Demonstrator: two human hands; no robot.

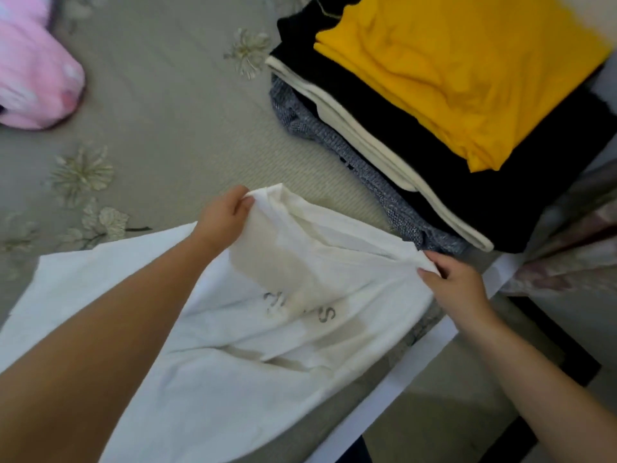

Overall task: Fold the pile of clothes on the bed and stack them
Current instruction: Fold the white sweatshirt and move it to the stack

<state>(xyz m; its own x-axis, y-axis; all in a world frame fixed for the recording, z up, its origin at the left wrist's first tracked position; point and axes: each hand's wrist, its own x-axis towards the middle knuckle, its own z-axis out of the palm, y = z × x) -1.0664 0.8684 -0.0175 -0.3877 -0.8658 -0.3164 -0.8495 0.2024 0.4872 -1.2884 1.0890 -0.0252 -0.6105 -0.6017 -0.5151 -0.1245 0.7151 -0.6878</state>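
Note:
A white T-shirt (pixel 267 329) with grey lettering lies spread on the bed in front of me, partly lifted at its far edge. My left hand (pixel 223 218) pinches its far corner and holds it up off the bed. My right hand (pixel 457 282) pinches the shirt's right edge near the bed's side. To the upper right stands a stack of folded clothes: a yellow garment (pixel 460 71) on top, a black one (pixel 400 155) under it, then a cream layer (pixel 360 135) and a grey knit piece (pixel 377 185) at the bottom.
The bed (pixel 160 121) has a grey-green cover with pale flower embroidery. A pink plush item (pixel 33 78) lies at the upper left. The bed's white edge (pixel 410 372) runs diagonally at the lower right, with floor and a patterned cloth (pixel 574 248) beyond it.

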